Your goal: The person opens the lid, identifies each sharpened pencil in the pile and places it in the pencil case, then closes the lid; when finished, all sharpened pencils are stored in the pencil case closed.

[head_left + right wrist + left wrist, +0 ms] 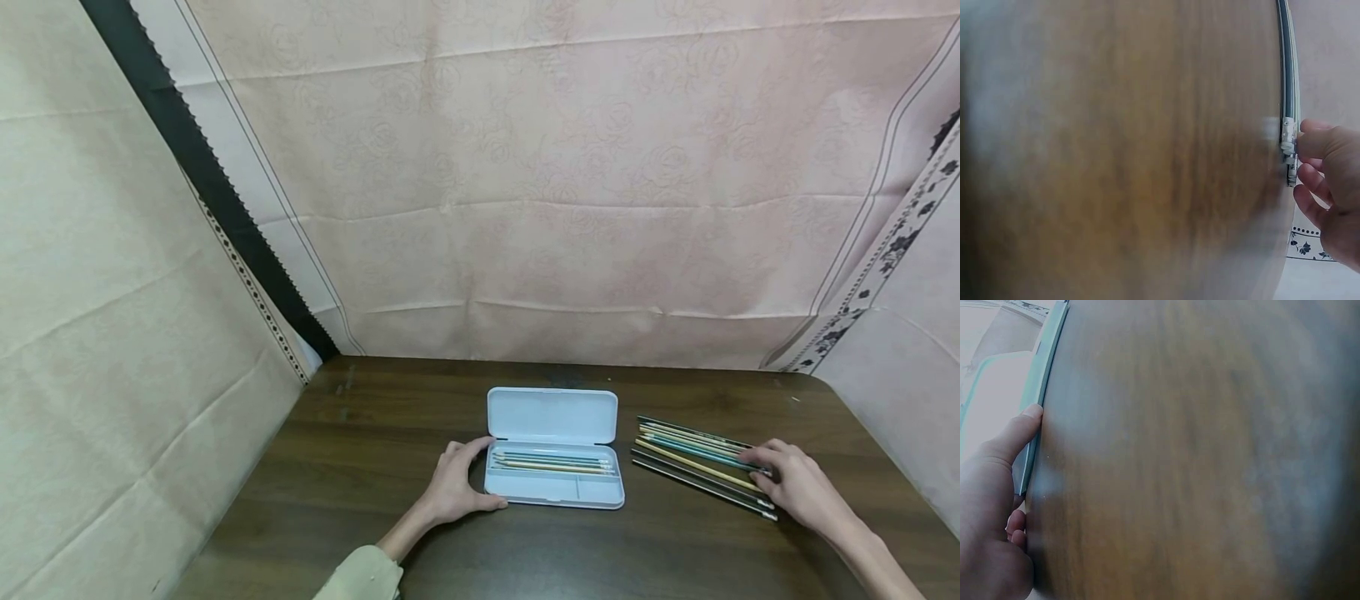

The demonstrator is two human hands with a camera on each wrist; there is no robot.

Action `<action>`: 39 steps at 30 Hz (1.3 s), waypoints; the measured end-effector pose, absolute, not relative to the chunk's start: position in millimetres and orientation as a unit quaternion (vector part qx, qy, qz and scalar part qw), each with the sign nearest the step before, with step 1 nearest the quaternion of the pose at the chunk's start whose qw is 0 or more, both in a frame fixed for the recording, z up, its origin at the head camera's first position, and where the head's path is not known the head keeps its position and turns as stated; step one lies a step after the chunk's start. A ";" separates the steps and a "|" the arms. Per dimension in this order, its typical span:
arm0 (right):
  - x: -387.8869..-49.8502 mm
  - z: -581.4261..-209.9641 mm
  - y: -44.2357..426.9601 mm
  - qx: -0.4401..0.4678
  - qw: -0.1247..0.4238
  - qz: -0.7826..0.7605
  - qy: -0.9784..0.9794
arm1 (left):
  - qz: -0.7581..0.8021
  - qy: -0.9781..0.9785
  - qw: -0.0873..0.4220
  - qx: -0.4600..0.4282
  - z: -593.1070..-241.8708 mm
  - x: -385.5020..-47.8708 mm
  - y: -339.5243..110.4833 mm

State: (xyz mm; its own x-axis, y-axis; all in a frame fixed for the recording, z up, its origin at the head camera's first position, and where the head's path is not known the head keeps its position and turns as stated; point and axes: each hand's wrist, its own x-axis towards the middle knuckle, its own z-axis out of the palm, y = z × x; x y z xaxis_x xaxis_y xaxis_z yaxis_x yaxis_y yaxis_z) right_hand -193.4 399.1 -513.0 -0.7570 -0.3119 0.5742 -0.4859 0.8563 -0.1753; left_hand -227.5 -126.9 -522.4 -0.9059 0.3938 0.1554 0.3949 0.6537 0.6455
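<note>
An open light-blue pencil case (555,493) lies on the table with its lid (552,416) tipped back. Several pencils (555,463) in blue and yellowish tones lie in its upper compartment. At the case's left end, my left hand (457,487) grips it, thumb at the front edge and index finger by the hinge corner. To the right of the case a loose row of pencils (697,467) slants across the wood, in black, teal and yellowish tones. My right hand (798,483) is at their eraser ends, thumb and index finger pinching a teal pencil; the other fingertips are partly hidden.
The dark wooden table (420,400) carries the case and the pencils. Pale patterned cloth (562,208) hangs behind it, with more cloth on the left and right sides.
</note>
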 end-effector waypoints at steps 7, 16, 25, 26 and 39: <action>-194.2 -512.2 396.8 0.208 0.262 0.154 -0.930 | -0.352 -0.911 0.002 -0.216 -522.2 -227.7 -126.4; -194.5 -511.6 395.5 0.210 0.249 0.160 -0.932 | -0.352 -0.911 0.001 -0.216 -521.3 -227.6 -125.7; -196.4 -513.5 395.6 0.222 0.256 0.164 -0.926 | -0.353 -0.910 0.005 -0.217 -522.3 -227.6 -126.5; -196.6 -513.9 395.6 0.225 0.258 0.164 -0.925 | -0.354 -0.910 0.004 -0.216 -522.4 -227.5 -126.6; -196.2 -517.9 395.3 0.234 0.292 0.141 -0.917 | -0.358 -0.909 0.004 -0.215 -518.8 -226.1 -125.2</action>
